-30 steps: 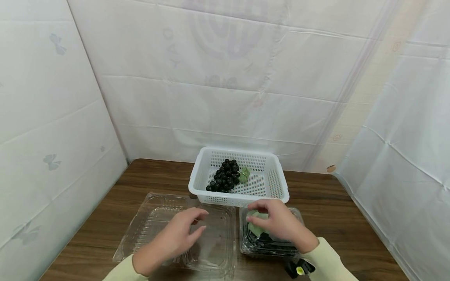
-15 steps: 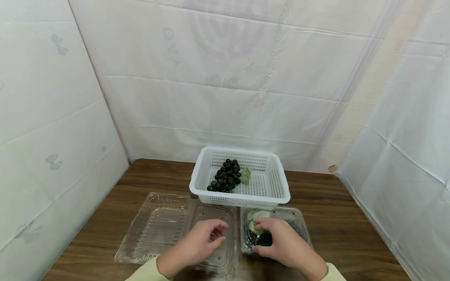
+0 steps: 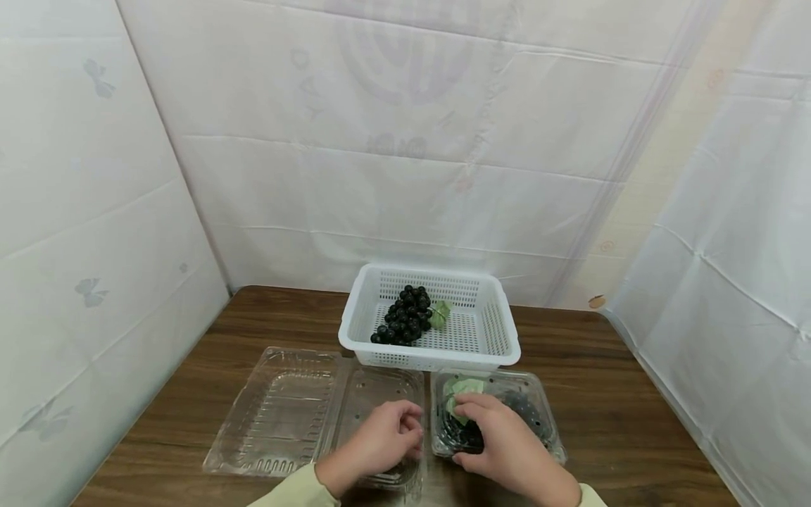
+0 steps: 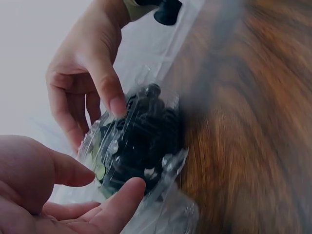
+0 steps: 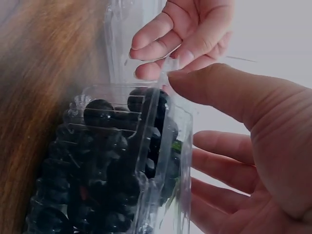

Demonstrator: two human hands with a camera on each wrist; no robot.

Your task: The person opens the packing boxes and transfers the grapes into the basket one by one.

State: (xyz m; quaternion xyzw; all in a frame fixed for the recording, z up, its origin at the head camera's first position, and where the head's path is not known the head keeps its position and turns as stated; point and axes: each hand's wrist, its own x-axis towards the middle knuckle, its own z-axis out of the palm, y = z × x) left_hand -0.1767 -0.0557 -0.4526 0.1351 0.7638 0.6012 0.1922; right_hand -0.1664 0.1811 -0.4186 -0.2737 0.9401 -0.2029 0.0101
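Note:
A lidded clear plastic clamshell box (image 3: pixel 531 405) holds dark grapes (image 5: pixel 92 180) and a green leaf (image 3: pixel 465 387). My right hand (image 3: pixel 500 443) lies over this box, fingers spread across the lid; in the right wrist view its thumb (image 5: pixel 209 87) touches the rim. My left hand (image 3: pixel 389 436) is at the box's left side, above the open clamshell (image 3: pixel 285 405). In the left wrist view, its thumb and fingertips (image 4: pixel 131 190) stand apart from each other close to the box rim; whether they touch it I cannot tell.
Behind both containers stands a white perforated basket (image 3: pixel 431 358) with a bunch of dark grapes (image 3: pixel 405 317) and a leaf (image 3: pixel 440 315). White sheeting (image 3: pixel 393 197) encloses the wooden table (image 3: pixel 608 394) at the back and sides.
My left hand has moved right, from over the open clamshell to beside the filled box. My right hand has come down and toward the front of the filled box.

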